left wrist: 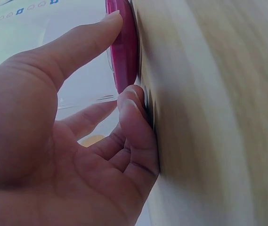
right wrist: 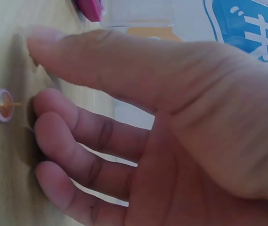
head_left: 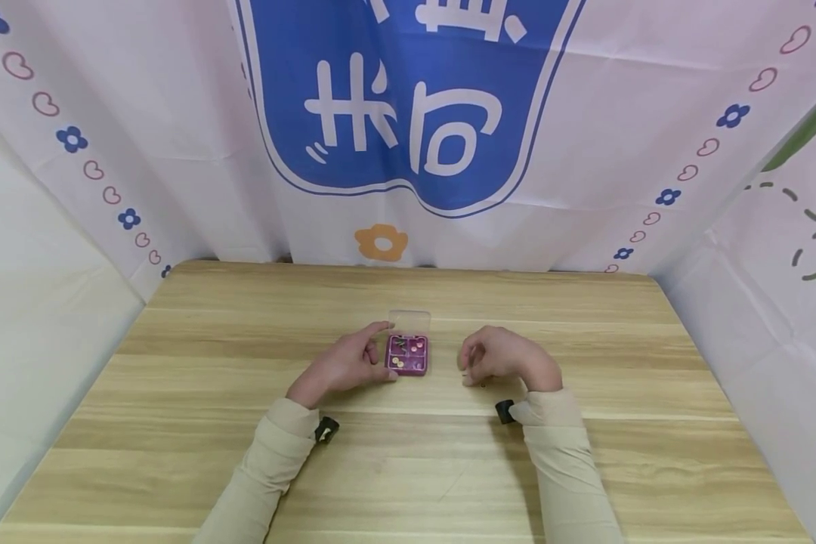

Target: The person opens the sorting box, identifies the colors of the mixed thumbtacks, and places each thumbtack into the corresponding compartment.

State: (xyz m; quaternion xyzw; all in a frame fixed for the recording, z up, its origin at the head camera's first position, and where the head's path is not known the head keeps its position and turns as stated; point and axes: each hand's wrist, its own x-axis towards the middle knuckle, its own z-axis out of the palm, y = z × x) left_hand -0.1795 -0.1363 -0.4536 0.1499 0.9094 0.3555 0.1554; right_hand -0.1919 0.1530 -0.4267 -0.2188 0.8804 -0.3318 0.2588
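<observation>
A small magenta box (head_left: 408,371) with a clear lid (head_left: 409,323) swung back lies on the table, divided into compartments. My left hand (head_left: 345,361) holds its left side, the thumb on the near corner and the forefinger reaching to the lid. The left wrist view shows that thumb against the box (left wrist: 124,52), other fingers curled by the table. To the right, my right hand (head_left: 506,355) is low over the tabletop, its thumb and forefinger pinching a tiny thumbtack; the forefinger is mostly hidden. Beside these fingers a loose thumbtack (right wrist: 4,104) stands point up.
Yellow pieces (head_left: 397,362), green pieces (head_left: 400,344) and pink pieces (head_left: 417,346) lie in separate compartments. The wood-grain table (head_left: 408,468) meets a printed white cloth (head_left: 197,196) along its back edge. Dark wrist cameras (head_left: 326,430) sit at both cuffs.
</observation>
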